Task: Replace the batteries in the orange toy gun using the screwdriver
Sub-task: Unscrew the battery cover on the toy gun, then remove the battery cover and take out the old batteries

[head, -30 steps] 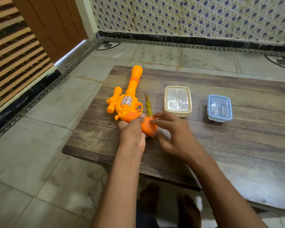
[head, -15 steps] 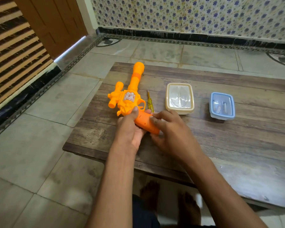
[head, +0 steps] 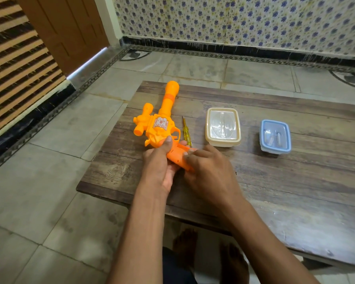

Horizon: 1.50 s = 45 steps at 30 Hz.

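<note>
An orange toy gun [head: 162, 119] lies on the wooden table [head: 275, 181], barrel pointing away from me. My left hand [head: 158, 167] grips the top of its handle, thumb pressed on the body near the trigger. My right hand [head: 207, 171] holds the lower end of the handle from the right, fingers curled over it. A yellow-handled screwdriver [head: 186, 132] lies on the table just right of the trigger, touched by neither hand.
A cream-rimmed lidded box [head: 223, 127] stands right of the screwdriver. A blue-rimmed lidded box [head: 275, 136] with small cylindrical items inside stands further right. The table's left edge is close to the gun. Bare feet show under the near edge.
The gun's handle has been turned so its side faces up, and my right-hand fingers have shifted along it. The camera view has moved slightly.
</note>
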Each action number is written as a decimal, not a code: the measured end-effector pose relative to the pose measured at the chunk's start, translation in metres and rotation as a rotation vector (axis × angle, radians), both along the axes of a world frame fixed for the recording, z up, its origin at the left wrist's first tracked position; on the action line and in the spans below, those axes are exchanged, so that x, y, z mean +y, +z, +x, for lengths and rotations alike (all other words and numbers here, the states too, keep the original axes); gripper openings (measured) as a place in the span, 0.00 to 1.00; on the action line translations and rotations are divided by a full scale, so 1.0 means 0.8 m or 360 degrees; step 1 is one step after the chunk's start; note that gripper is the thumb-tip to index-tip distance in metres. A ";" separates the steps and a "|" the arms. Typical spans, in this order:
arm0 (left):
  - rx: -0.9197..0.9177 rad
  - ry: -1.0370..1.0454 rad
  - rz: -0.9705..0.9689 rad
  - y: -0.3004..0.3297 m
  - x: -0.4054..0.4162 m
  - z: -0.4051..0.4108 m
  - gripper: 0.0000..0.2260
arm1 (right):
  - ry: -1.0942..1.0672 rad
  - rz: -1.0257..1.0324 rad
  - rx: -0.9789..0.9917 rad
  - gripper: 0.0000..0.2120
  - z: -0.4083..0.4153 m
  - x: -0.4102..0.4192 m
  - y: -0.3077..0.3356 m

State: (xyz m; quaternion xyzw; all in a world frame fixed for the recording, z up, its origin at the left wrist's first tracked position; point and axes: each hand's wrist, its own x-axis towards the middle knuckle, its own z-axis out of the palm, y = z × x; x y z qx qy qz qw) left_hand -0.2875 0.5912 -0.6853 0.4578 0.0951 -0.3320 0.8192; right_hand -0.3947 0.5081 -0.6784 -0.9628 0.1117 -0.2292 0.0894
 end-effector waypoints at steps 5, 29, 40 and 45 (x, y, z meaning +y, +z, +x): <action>-0.0009 0.0024 0.0003 0.004 -0.002 -0.001 0.08 | -0.0005 -0.0040 -0.0054 0.07 -0.002 0.006 -0.007; 0.0142 -0.0012 0.0062 0.001 -0.005 0.004 0.19 | -0.0993 0.0239 0.0362 0.14 -0.100 -0.060 0.030; 0.0167 -0.0002 0.0093 0.006 -0.014 -0.003 0.19 | -0.1024 0.0288 0.0668 0.18 -0.105 -0.038 0.040; 0.0179 -0.0002 0.0065 0.008 -0.012 -0.002 0.16 | -0.0938 0.0372 0.0476 0.11 -0.104 -0.035 0.049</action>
